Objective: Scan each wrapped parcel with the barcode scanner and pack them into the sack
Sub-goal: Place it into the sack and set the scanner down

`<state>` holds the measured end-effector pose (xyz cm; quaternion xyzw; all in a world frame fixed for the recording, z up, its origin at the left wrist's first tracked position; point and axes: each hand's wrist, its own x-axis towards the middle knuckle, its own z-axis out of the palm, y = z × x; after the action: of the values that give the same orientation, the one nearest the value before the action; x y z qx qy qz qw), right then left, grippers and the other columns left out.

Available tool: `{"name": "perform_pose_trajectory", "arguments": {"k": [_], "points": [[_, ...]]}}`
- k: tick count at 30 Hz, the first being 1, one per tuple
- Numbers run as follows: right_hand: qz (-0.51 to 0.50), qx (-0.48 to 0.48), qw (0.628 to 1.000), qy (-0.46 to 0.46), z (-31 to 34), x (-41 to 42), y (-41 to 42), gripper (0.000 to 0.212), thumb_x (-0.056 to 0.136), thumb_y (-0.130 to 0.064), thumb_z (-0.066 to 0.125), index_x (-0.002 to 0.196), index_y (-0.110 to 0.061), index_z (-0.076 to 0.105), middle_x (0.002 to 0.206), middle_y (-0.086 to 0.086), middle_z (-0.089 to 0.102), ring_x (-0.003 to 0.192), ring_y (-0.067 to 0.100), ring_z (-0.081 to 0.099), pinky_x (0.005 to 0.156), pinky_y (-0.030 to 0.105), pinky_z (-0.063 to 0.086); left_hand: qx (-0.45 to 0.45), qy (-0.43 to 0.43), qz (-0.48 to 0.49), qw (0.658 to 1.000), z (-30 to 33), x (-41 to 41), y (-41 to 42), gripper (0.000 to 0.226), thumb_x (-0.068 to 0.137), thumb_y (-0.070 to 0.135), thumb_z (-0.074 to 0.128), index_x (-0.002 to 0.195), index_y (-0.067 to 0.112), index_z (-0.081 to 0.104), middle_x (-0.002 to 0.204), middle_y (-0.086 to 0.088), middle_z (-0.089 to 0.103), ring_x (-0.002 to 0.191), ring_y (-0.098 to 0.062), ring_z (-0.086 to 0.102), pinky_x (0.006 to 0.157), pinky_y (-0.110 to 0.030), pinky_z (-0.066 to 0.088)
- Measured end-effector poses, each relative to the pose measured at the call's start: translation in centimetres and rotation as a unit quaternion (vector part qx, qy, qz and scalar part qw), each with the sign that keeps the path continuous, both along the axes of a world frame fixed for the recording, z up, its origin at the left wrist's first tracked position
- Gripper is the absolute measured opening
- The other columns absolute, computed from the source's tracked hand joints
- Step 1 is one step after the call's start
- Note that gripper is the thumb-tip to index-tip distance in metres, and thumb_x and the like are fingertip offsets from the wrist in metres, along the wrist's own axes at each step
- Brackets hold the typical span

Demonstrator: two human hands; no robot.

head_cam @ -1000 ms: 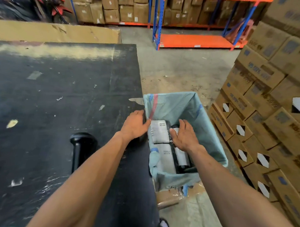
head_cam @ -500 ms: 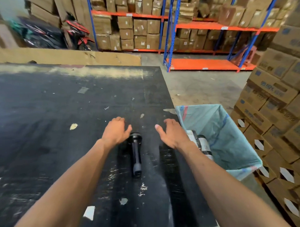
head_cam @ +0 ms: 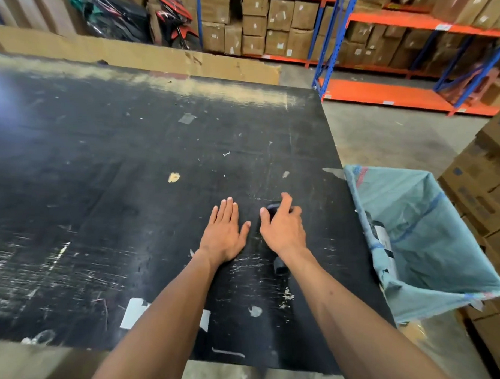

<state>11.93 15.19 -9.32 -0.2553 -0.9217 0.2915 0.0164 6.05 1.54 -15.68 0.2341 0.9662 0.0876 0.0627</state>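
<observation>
— While the table [head_cam: 130, 162] fills most of the view, what is its surface like?
— Black and badly worn: pale scratches, chipped spots showing tan beneath, bits of white tape near the front edge, and a rubbed tan band along the far edge. A long flat sheet of cardboard [head_cam: 140, 53] stands behind it.
— And the room?
— A warehouse with a grey concrete floor [head_cam: 386, 137]. Blue-and-orange racks [head_cam: 402, 92] at the back carry brown cartons, and a stack of cartons [head_cam: 487, 180] rises at the right edge. A red-and-black motorbike [head_cam: 175, 22] is parked far back.
— How many hands, and how do they lie?
— Two. The left hand [head_cam: 224, 231] lies flat on the table, fingers straight and together, holding nothing. The right hand [head_cam: 283, 228] sits over the one barcode scanner [head_cam: 280, 268], fingers curled down around its head; the handle end sticks out under the wrist, lying on the table.
— Where are the parcels?
— One sack [head_cam: 428, 243], pale blue woven plastic, stands open just beside the table's right edge. Inside, against its near wall, wrapped parcels [head_cam: 381, 236] show black wrap with white labels; I cannot count them, since only a sliver shows.
</observation>
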Motion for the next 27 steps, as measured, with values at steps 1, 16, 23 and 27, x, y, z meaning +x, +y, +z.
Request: {"name": "perform_pose_trajectory", "arguments": {"k": [1,16,23,27], "points": [[-0.020,0.006,1.000,0.000,-0.3,0.2,-0.4,0.069,0.108,-0.049,0.045,0.162,-0.021,0.014,0.146,0.023,0.041,0.122,0.044,0.057,0.093,0.047,0.047,-0.006,-0.001,0.000,1.000,0.0,0.0,0.0,0.072,0.108,0.049,0.010,0.161,0.001,0.000,0.169,-0.015,-0.010,0.157,-0.025,-0.011,0.127,-0.040,-0.007],[-0.036,0.024,0.999,-0.009,0.5,-0.6,2.1,0.062,0.110,-0.047,0.043,0.156,-0.013,0.020,0.130,0.024,0.066,0.120,0.047,0.062,0.094,0.049,0.048,-0.020,0.009,0.005,1.000,-0.4,-0.2,0.1,0.073,0.107,0.051,0.008,0.161,0.004,-0.002,0.169,-0.012,-0.010,0.157,-0.023,-0.011,0.127,-0.039,-0.007],[-0.075,0.044,0.996,0.004,1.5,-3.2,9.9,0.066,0.110,-0.046,0.045,0.157,-0.007,0.020,0.134,0.029,0.062,0.123,0.049,0.060,0.098,0.050,0.047,-0.021,0.013,0.006,1.000,-0.8,-0.5,0.2,0.074,0.106,0.053,0.006,0.161,0.005,-0.004,0.169,-0.010,-0.013,0.156,-0.021,-0.014,0.127,-0.038,-0.010],[-0.106,0.048,0.993,0.012,1.1,-4.7,14.0,0.070,0.109,-0.046,0.047,0.155,-0.001,0.020,0.135,0.033,0.060,0.123,0.051,0.059,0.098,0.054,0.047,-0.004,0.020,0.008,1.000,-1.1,-0.6,0.1,0.089,0.092,0.061,-0.011,0.161,0.006,-0.002,0.169,-0.009,-0.011,0.156,-0.020,-0.013,0.126,-0.036,-0.011]]}}
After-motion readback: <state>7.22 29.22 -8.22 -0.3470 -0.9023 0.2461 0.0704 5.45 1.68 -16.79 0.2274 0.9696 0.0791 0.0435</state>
